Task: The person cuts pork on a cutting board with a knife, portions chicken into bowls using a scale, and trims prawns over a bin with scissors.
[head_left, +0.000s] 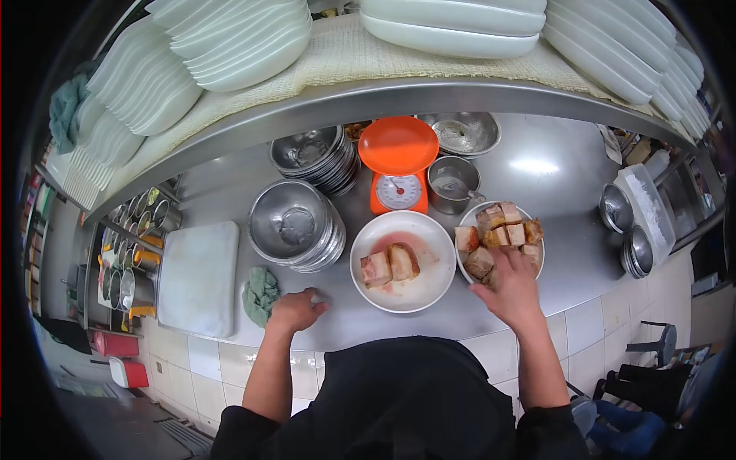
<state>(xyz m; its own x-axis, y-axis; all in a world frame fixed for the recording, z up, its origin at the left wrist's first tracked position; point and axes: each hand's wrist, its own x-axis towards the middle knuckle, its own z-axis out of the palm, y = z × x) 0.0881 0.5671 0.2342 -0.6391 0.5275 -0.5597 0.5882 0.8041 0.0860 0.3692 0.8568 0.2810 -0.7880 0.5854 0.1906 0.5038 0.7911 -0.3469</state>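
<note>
My right hand (512,287) reaches over the rim of a white bowl (474,282) heaped with chunks of pork belly (491,220). Its fingers are apart and touch the meat, with the thumb stretched toward the left; the fingertips are partly hidden. Beside that bowl stands a larger white bowl (433,287) with two pork belly chunks (389,264) in reddish liquid. My left hand (297,310) rests curled on the steel counter near its front edge, with nothing visible in it. A crumpled green cloth (261,295) lies just left of this hand.
Behind the bowls stands an orange kitchen scale (399,172) beside a steel pot (453,184). Stacked steel bowls (297,226) stand to the left, then a white cutting board (198,277). Overhead, a shelf (429,92) bears stacked white dishes (452,31). Small metal bowls (636,251) sit at right.
</note>
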